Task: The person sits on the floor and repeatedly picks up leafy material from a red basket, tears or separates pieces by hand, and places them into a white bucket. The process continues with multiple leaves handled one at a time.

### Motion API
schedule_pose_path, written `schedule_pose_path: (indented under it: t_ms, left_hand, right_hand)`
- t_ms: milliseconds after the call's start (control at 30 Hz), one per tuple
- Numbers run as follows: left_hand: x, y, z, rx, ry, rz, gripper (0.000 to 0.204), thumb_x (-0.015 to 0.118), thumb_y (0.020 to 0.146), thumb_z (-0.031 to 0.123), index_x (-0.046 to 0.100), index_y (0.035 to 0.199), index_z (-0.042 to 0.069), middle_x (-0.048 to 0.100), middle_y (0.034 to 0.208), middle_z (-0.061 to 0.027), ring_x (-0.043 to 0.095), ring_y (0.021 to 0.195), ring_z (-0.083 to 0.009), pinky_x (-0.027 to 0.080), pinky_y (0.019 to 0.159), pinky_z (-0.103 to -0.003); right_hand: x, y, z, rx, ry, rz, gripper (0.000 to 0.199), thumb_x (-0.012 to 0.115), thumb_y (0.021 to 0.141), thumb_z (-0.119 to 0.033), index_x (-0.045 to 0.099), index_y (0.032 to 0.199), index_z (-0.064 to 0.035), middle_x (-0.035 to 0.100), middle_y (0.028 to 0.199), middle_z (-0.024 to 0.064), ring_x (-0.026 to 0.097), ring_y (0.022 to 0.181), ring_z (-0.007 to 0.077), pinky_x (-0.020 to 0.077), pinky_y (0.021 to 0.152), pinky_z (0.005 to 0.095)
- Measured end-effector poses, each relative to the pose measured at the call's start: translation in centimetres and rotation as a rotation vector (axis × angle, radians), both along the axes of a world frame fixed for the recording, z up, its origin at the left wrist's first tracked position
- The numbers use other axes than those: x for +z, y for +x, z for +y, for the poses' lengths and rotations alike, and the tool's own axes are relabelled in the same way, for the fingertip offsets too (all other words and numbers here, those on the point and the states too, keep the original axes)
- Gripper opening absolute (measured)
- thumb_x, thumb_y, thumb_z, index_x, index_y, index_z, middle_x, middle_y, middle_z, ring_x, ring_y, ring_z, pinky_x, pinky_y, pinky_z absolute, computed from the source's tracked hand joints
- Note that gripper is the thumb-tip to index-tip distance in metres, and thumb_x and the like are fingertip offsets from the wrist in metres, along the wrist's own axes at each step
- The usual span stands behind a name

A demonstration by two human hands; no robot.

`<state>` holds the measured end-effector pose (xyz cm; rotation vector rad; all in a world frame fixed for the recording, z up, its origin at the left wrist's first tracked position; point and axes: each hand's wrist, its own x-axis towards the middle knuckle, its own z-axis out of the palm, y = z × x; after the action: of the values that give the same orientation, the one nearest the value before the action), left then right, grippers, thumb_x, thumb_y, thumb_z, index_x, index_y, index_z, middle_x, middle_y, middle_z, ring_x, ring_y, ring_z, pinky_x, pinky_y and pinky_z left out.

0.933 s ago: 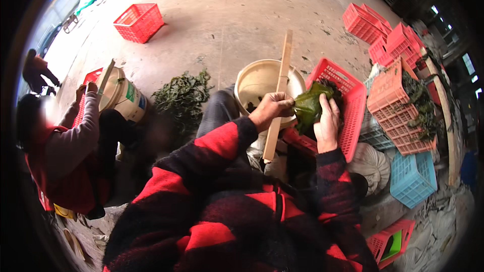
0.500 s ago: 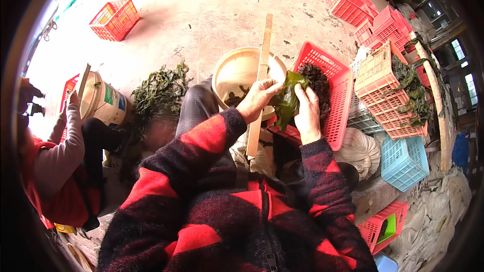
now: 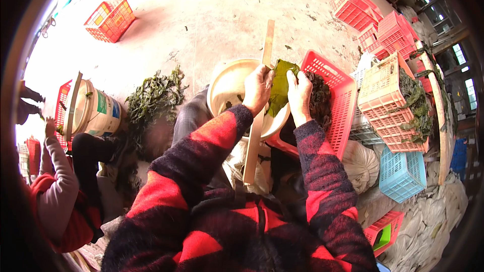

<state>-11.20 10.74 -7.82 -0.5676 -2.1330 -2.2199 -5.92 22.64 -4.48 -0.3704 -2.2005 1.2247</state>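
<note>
My left hand (image 3: 258, 89) and my right hand (image 3: 299, 94) both hold a broad green leaf (image 3: 280, 86), stretched between them over the rim of a cream bucket (image 3: 228, 86). A long wooden plank (image 3: 258, 116) lies across the bucket under my left hand. Just right of the leaf stands a red plastic crate (image 3: 339, 86) with dark leaves (image 3: 319, 99) in it. My sleeves are red and black.
A pile of green leaves (image 3: 151, 98) lies on the concrete floor at left. Another person in grey and red sleeves (image 3: 53, 181) sits beside a white bucket (image 3: 93, 113). Stacked pink, red and blue crates (image 3: 393, 95) and white sacks (image 3: 360, 161) crowd the right. A red crate (image 3: 110, 19) stands far left.
Both hands have stayed on the leaf and spread it flatter between them over the bucket rim. The view has swung, so everything sits more to the left.
</note>
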Motion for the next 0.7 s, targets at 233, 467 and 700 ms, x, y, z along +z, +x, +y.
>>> schedule_pose_path:
  t_ms: [233, 467, 700]
  left_hand:
    - [-2.7, -2.8, 2.1, 0.061, -0.012, -0.134, 0.012, 0.057, 0.095, 0.010, 0.058, 0.090, -0.001, 0.055, 0.071, -0.0052, 0.047, 0.065, -0.0111, 0.042, 0.061, -0.029]
    - [-1.5, -2.0, 1.1, 0.041, -0.048, -0.171, 0.014, 0.058, 0.095, 0.013, 0.059, 0.092, -0.001, 0.055, 0.069, -0.0057, 0.048, 0.064, -0.0132, 0.043, 0.060, -0.030]
    - [3.1, 2.3, -1.2, -0.022, 0.005, 0.064, 0.013, 0.056, 0.097, 0.010, 0.055, 0.088, 0.002, 0.049, 0.073, 0.0021, 0.040, 0.068, -0.0069, 0.037, 0.060, -0.024]
  right_hand:
    - [-6.0, -4.2, 1.1, -0.052, -0.222, -0.070, 0.016, 0.062, 0.092, -0.012, 0.064, 0.091, 0.0036, 0.063, 0.077, 0.0047, 0.049, 0.071, 0.0132, 0.0455, 0.068, 0.0324]
    - [-2.6, -2.2, 1.2, -0.013, -0.094, -0.049, 0.023, 0.061, 0.093, -0.019, 0.059, 0.086, 0.0024, 0.053, 0.072, 0.0023, 0.041, 0.067, 0.0111, 0.0386, 0.060, 0.0302]
    - [3.8, 4.3, -2.7, 0.093, -0.710, 0.095, 0.025, 0.052, 0.098, -0.019, 0.062, 0.103, 0.0037, 0.065, 0.095, 0.0083, 0.059, 0.082, 0.0160, 0.0480, 0.076, 0.0282]
